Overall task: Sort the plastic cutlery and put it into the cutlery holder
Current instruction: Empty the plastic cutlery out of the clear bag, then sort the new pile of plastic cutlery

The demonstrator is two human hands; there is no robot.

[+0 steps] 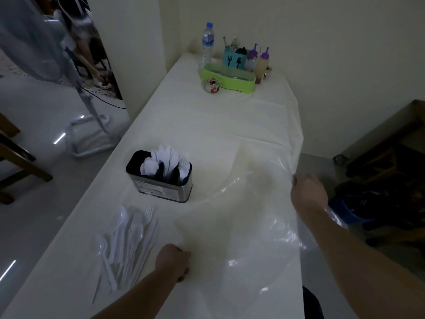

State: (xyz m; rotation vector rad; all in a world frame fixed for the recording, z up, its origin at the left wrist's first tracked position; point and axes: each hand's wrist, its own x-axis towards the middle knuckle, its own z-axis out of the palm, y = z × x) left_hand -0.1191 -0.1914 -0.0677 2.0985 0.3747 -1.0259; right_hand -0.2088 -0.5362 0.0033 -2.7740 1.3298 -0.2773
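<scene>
Plastic cutlery [125, 245]: loose pile, counter's [207, 120] near left edge.
Holder [161, 180]: mid-counter, partly filled.
Left hand [173, 261]: clenched on clear sheet [248, 222].
Right hand [308, 192]: gripping sheet at right edge.

The worktop [230, 116] wears a cream cover, with a clear glossy sheet [253, 226] over its 4 o'clock part. The loose cutlery [128, 238] at 8 o'clock is white. The holder [161, 180] is black inside with a silver steel wall and a dark label. At 12 o'clock stand a lime green tray [227, 79], a teal box [234, 59] printed with black utensil shapes, purple-capped squeeze bottles [262, 63] and a clear bottle [207, 42] with a blue cap.
</scene>
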